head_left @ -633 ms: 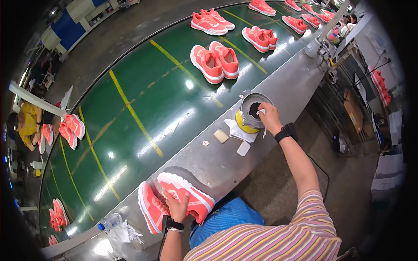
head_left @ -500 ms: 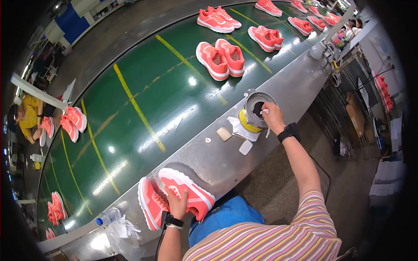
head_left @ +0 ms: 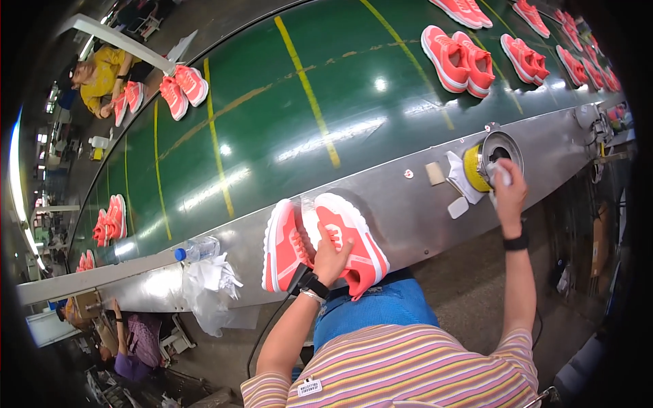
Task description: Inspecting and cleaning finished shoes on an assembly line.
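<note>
Held shoe (head_left: pixel 365 246), one, coral with white sole, laced; standing tilted, toe toward the bench's far edge, heel jutting past the near edge; second shoe (head_left: pixel 280 238), matching, on its left at the same near edge.

Left hand (head_left: pixel 331 262): fingers closed on the held shoe's upper about the laces. Right hand (head_left: pixel 511 194): fingers pinched on a white wad (head_left: pixel 502 178) (soft by its look, fibre not determinable) at the mouth of an open can (head_left: pixel 474 168), yellow-sided, grey-rimmed, toward the bench's right end.

Progress, by judgement: partway; shoe in hand, laces in, can open, wad taken up; wad not yet on the shoe; whether either shoe has been worked over cannot be told.

Pose: left forearm rising from the lower edge, elbow bent, wrist low beside the shoe; right arm reaching well forward and outward, hand above the bench, palm side hidden.

Beside the can: white paper (head_left: pixel 461 177); tan block (head_left: pixel 434 174); white flat piece (head_left: pixel 458 207), nearer the near edge. Bench (head_left: pixel 401 224), left part: clear bottle (head_left: pixel 202 247), blue-capped; crumpled white paper (head_left: pixel 216 273), overhanging the near edge. Past the far edge: green belt (head_left: pixel 258 129), bearing further coral pairs.
</note>
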{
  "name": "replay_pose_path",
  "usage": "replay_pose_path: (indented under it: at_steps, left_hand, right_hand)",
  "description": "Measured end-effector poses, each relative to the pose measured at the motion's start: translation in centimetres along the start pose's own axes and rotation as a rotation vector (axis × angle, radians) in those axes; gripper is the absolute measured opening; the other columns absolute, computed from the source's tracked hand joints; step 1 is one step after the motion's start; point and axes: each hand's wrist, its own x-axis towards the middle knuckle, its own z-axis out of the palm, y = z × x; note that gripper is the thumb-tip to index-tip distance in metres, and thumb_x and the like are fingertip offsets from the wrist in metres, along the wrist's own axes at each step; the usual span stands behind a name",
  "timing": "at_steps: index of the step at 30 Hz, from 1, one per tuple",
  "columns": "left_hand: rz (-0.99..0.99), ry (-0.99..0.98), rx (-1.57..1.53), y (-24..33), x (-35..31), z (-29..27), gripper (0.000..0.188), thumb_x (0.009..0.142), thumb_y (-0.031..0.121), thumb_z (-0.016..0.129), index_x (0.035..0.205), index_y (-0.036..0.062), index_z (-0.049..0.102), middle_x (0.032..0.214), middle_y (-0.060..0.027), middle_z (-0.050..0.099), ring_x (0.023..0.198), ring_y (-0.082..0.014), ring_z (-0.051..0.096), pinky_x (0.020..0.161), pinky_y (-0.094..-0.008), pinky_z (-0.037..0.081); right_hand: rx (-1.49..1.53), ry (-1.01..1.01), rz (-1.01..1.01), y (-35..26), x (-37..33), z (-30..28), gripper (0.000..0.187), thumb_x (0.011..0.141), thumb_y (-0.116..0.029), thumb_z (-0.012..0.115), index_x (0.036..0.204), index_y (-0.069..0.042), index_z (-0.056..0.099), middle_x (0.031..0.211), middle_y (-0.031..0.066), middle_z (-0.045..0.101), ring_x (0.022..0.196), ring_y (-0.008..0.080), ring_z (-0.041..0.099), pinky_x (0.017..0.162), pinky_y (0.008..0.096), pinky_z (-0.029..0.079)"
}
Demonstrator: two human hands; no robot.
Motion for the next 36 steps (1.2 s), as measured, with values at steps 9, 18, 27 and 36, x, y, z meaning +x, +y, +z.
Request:
replay_pose_path:
  at_steps: [9,18,27,36]
  left_hand:
    - [-0.011,0.02,0.119,-1.5,0.1,0.2,0.092,0.079,0.037,0.058,0.134,-0.0071,-0.001,0.11,-0.0338,0.04,0.099,-0.0417,0.047,0.086,-0.0403,0.04]
    - [-0.017,0.088,0.242,0.8,-0.9,0.0,0.089,0.08,0.034,0.058,0.134,-0.0075,0.002,0.103,-0.0312,0.042,0.089,-0.041,0.05,0.078,-0.041,0.044]
    - [-0.008,0.105,0.232,0.6,-0.8,0.0,0.089,0.079,0.033,0.059,0.135,-0.0065,0.001,0.103,-0.0298,0.041,0.088,-0.0409,0.05,0.076,-0.0414,0.044]
    - [-0.003,0.109,0.203,1.3,-0.8,0.2,0.089,0.079,0.031,0.06,0.135,-0.0069,0.002,0.101,-0.029,0.042,0.086,-0.0407,0.051,0.074,-0.0415,0.045]
  right_hand:
    - [0.521,-0.565,0.056,-11.4,-12.3,15.4,0.014,0.074,-0.004,0.059,0.088,-0.005,0.061,0.085,0.0117,0.058,0.082,0.0277,0.057,0.072,0.033,0.045]
    - [0.454,-0.633,0.049,-11.8,-12.3,16.8,0.009,0.072,-0.009,0.063,0.075,-0.002,0.058,0.076,0.0122,0.055,0.073,0.0291,0.056,0.064,0.0338,0.044]
    - [0.473,-0.669,0.104,-11.3,-12.2,16.8,0.006,0.071,-0.005,0.062,0.074,-0.001,0.059,0.072,0.0108,0.055,0.069,0.0254,0.057,0.062,0.0314,0.044]
    - [0.481,-0.674,0.101,-11.8,-10.2,18.0,0.004,0.07,-0.003,0.062,0.074,-0.002,0.061,0.072,0.0097,0.055,0.068,0.0231,0.057,0.061,0.0306,0.044]
